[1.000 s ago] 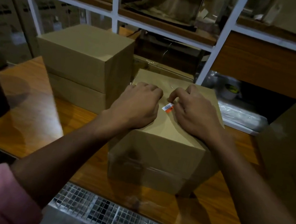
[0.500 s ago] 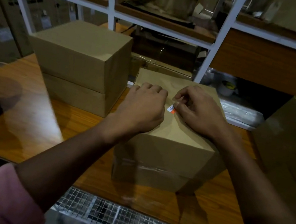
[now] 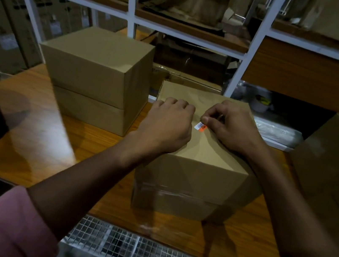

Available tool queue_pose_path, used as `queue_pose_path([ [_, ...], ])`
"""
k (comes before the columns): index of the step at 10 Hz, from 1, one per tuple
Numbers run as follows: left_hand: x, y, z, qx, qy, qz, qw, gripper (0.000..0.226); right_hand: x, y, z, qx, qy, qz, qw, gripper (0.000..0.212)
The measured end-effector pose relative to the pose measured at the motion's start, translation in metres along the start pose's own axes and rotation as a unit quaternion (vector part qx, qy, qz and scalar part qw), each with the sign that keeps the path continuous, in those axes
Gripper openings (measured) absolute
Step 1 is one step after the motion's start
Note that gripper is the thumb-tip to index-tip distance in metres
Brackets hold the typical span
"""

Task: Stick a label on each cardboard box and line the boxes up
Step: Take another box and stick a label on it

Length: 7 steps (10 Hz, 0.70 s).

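Head view: our left hand, fisted, steadies the box; right hand pinches the label. Next, we'd press it flat.

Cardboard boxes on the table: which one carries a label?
The near box under both hands, with a small white-and-orange label on top. The stacked boxes at left show none.

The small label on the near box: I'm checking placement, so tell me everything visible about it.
The label is a small sticker, white with dark print and an orange end. It lies on the top of the near box, between the two hands. The right hand has its fingertips at the label's upper edge; the left hand rests curled beside it.
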<state>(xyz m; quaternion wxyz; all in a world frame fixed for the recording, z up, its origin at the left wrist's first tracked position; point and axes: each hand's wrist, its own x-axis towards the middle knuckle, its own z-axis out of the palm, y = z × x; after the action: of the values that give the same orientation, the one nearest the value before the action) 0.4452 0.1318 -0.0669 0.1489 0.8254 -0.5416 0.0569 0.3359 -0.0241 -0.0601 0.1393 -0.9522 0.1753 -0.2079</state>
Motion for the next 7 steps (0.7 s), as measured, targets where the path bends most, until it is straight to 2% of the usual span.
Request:
queue_pose_path([
  [3,0.001,0.0,0.001,-0.001,0.01,-0.003,1.0,0.041,-0.006,-0.002,0.002,-0.006,0.009,-0.012,1.0,0.006],
  [5,0.001,-0.001,0.003,-0.009,0.018,-0.003,1.0,0.04,-0.011,-0.002,-0.001,0.015,0.057,-0.041,0.997,0.003],
  [6,0.0,-0.001,0.002,-0.023,0.031,0.003,0.999,0.036,-0.012,-0.006,-0.005,0.06,0.095,-0.042,0.993,0.003],
  [7,-0.001,-0.002,0.001,-0.068,0.079,-0.022,0.994,0.032,-0.01,-0.011,-0.006,0.077,0.127,-0.043,0.988,0.006],
])
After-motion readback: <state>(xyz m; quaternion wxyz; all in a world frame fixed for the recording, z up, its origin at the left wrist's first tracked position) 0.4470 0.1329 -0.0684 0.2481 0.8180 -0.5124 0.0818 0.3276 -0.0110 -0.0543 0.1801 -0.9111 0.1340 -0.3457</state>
